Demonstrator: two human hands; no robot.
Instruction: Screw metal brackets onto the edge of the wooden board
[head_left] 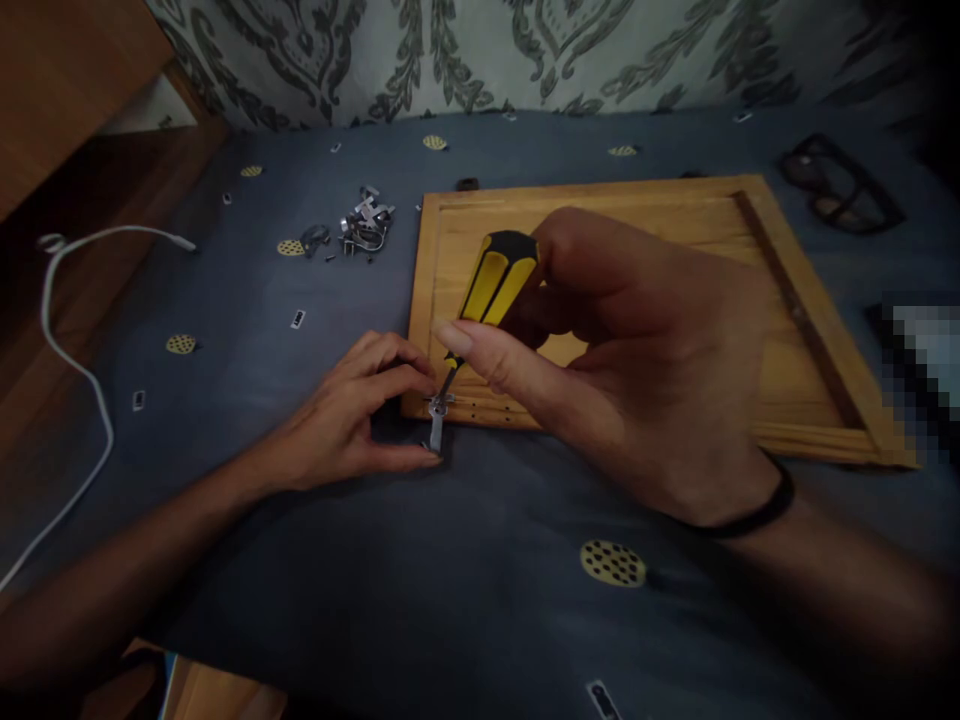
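Observation:
My right hand (645, 350) is closed around the yellow and black handle of a screwdriver (489, 283). The shaft slants down to a small metal hinge (436, 425) at the near left corner of a wooden panel (570, 195). My left hand (352, 415) pinches that hinge, its thumb at the lower end and its fingers by the panel edge. Part of the hinge overhangs the edge toward me. Small dark holes show in the wood just right of it. The screw under the tip is too small to make out.
A pile of metal hardware (366, 225) and loose screws lies beyond my left hand. A white cable (97, 385) curves along the left. Dark-framed glasses (840, 185) rest at the back right. A patterned dark blue cloth (480, 560) covers the surface, with a patterned curtain (480, 60) behind.

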